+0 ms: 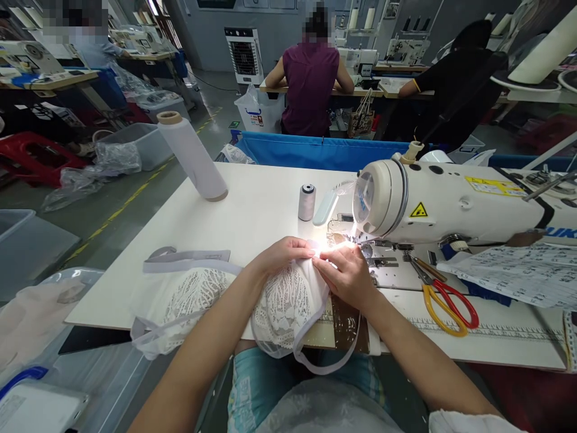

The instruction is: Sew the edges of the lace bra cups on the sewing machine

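Observation:
A white lace bra (283, 307) lies across the front of the sewing table, one cup spread to the left and the other hanging partly over the front edge. My left hand (286, 251) pinches its upper edge close to the needle area. Just to the right, my right hand (346, 270) grips the same edge, its fingers bunched under the bright lamp. Both sets of fingertips nearly meet left of the needle of the white sewing machine (451, 195). Glare hides the exact spot of fabric between them.
Scissors (451, 300) with red and yellow handles lie right of my right hand, beside printed paper (509, 273). A small thread spool (307, 202) and a large thread cone (193, 156) stand at the back. Plastic bins (36, 252) flank the table's left; several people sit at machines beyond.

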A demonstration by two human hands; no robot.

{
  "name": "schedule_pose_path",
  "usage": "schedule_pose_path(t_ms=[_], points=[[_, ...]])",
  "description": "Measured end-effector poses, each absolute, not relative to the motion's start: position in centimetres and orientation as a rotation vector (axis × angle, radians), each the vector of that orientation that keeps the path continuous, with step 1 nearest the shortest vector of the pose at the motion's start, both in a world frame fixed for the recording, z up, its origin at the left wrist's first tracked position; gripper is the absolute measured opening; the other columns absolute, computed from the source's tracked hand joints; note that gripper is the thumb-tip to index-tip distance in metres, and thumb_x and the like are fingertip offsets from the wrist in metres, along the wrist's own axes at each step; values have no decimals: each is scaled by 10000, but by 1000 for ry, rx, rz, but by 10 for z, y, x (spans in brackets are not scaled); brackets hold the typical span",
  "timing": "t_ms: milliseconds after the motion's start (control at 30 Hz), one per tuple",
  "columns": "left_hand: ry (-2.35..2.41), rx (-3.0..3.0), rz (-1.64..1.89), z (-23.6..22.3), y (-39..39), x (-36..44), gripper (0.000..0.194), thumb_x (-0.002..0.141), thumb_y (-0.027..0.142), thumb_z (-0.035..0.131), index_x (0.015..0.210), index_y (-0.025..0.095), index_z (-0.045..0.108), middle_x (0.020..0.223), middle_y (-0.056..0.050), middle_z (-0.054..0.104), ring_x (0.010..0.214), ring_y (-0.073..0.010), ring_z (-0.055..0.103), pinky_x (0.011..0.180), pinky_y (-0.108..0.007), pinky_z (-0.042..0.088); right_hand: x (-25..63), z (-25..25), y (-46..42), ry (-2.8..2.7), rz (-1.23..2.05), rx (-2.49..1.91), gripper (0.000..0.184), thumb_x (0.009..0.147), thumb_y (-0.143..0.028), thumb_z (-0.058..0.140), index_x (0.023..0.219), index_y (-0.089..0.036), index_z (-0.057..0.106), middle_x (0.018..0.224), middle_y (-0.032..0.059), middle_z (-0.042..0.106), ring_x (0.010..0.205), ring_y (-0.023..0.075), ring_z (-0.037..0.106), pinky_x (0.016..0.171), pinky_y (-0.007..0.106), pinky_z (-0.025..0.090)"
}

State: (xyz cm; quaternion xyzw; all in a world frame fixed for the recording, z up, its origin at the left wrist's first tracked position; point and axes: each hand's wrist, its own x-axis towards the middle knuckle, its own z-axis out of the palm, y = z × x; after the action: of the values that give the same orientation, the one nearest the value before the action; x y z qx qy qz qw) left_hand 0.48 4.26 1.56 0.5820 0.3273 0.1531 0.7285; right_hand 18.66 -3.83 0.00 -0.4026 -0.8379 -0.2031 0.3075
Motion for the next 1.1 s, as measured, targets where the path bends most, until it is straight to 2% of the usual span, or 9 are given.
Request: schedule_pose_path(t_ms=[100, 233, 400, 500, 600, 700, 800, 1000, 1100], points=[[727, 1256, 350, 17, 41, 5, 277, 705, 354, 664, 606, 135, 526, 570, 39, 443, 511, -68, 383, 487, -218, 280, 186, 1, -36, -2204, -538, -1017, 159, 873, -118, 558, 939, -221, 659, 876, 14, 682, 738, 146, 549, 764, 328, 330], [713, 1250, 407, 17, 39, 6, 318, 697, 367, 677, 584, 138, 488, 564, 48, 420, 517, -61, 362, 500, -213, 284, 186, 1, -36, -2182, -502, -973, 197, 881, -105, 519, 974, -242, 626, 853, -7, 685, 730, 138, 561, 749, 333, 333], [767, 1229, 480, 16, 38, 6, 318, 659, 404, 699, 629, 136, 530, 596, 34, 455, 549, -81, 398, 519, -221, 317, 185, 0, -38, -2048, -424, -832, 234, 842, -95, 579, 1027, -238, 582, 840, 17, 684, 768, 161, 599, 682, 318, 396], [798, 1285, 493, 15, 40, 4, 307, 682, 422, 670, 661, 138, 555, 601, 34, 448, 554, -89, 398, 525, -225, 316, 182, -2, -41, -1966, -117, -853, 219, 865, -101, 541, 1025, -250, 555, 945, 43, 689, 843, 172, 639, 673, 305, 474], [841, 1368, 518, 14, 41, 3, 300, 709, 432, 635, 680, 139, 574, 605, 35, 447, 558, -91, 391, 530, -225, 307, 179, -3, -45, -1840, 300, -925, 164, 914, -118, 471, 1005, -248, 510, 1040, 55, 685, 764, 139, 664, 647, 291, 520], [883, 1464, 548, 14, 41, 3, 301, 732, 432, 608, 666, 141, 568, 612, 35, 434, 566, -90, 372, 534, -225, 296, 177, -4, -49, -1733, 513, -994, 101, 939, -154, 442, 975, -239, 483, 884, 22, 687, 682, 123, 651, 601, 265, 513], [909, 1538, 553, 15, 40, 3, 313, 761, 441, 580, 663, 145, 559, 621, 32, 432, 584, -96, 374, 546, -228, 298, 177, -4, -50, -1748, 517, -1047, 64, 939, -193, 440, 914, -231, 486, 691, -18, 612, 601, 119, 600, 568, 257, 483], [941, 1626, 571, 16, 40, 4, 332, 777, 465, 552, 672, 151, 563, 649, 16, 485, 632, -119, 427, 599, -242, 329, 178, -4, -53, -1889, 450, -1021, 75, 908, -199, 455, 886, -221, 523, 693, -3, 602, 528, 112, 542, 511, 255, 437], [937, 1639, 574, 16, 40, 4, 320, 783, 453, 547, 668, 155, 557, 658, 13, 503, 636, -123, 437, 604, -243, 336, 176, 0, -55, -1957, 431, -983, 89, 898, -170, 455, 874, -222, 523, 626, -26, 570, 501, 106, 520, 496, 246, 411]])
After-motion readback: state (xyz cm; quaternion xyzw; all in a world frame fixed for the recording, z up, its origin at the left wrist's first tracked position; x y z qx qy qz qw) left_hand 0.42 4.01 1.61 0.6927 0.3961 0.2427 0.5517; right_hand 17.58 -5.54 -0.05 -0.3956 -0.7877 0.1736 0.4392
